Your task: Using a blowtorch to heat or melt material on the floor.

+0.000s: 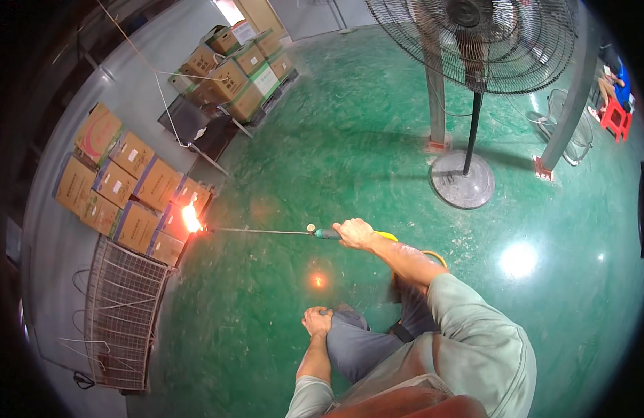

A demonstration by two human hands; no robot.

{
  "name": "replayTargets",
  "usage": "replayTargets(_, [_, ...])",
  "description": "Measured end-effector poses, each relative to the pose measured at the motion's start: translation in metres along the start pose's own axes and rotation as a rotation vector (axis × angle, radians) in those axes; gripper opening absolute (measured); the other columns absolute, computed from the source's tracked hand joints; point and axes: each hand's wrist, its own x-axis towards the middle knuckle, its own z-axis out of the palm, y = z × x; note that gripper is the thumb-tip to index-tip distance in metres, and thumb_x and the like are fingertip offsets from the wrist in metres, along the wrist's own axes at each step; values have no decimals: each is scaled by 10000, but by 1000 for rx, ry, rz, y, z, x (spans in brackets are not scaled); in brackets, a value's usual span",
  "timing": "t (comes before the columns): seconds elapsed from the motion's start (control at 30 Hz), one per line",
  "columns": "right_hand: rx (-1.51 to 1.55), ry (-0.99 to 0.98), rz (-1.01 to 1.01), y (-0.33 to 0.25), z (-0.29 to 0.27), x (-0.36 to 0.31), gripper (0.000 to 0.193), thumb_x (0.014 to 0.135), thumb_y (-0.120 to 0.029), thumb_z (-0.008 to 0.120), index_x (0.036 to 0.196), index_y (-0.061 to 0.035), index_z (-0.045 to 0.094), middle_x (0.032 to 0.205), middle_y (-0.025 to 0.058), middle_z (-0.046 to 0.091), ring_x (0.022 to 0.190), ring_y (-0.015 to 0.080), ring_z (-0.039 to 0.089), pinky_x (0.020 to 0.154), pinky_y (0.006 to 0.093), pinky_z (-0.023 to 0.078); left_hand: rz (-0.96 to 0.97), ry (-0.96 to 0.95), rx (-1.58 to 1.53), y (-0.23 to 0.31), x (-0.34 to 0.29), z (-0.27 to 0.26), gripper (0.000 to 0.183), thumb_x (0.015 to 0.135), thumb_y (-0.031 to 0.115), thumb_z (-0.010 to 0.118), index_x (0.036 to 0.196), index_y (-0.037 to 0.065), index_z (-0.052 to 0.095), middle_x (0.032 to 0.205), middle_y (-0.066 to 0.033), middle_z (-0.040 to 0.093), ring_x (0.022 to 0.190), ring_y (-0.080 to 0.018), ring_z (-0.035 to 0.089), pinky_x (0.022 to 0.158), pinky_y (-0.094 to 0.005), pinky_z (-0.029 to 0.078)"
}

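My right hand (355, 233) is wrapped round the green handle of a long gas torch (266, 231). Its thin metal tube points left, with a small round knob by the handle. At the far end burns a bright orange flame (191, 217), which overlaps the stacked cartons (158, 184) in the view; the gap between them cannot be judged. A yellow hose (386, 236) runs back from the handle under my right forearm. My left hand (317, 320) lies over my bent left knee, and I see no tool in it.
Left of me, a wire rack (127, 313) stands beside the cartons. More boxes (231, 80) sit on a pallet behind a dark chair-like frame (190, 122). A large pedestal fan (463, 180) and steel posts (586, 83) stand ahead right. Someone sits near a red stool (616, 120).
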Motion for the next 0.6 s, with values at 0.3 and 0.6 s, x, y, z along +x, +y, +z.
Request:
replayTargets(0.3, [-139, -47, -111, 8, 38, -25, 173, 915, -193, 553, 1038, -79, 593, 779, 166, 712, 754, 376, 733, 637, 522, 576, -11, -5, 85, -22, -3, -8, 371, 764, 486, 721, 1011, 217, 793, 1253, -84, 675, 1273, -276, 551, 1066, -493, 419])
replayTargets(0.6, [-236, -10, -82, 27, 94, -81, 129, 914, -196, 588, 995, -100, 559, 843, 126, 715, 737, 320, 734, 628, 455, 585, -75, -32, 5, -23, -8, -8, 328, 784, 424, 743, 1016, 194, 772, 1295, -75, 652, 1339, -261, 492, 1153, -475, 316])
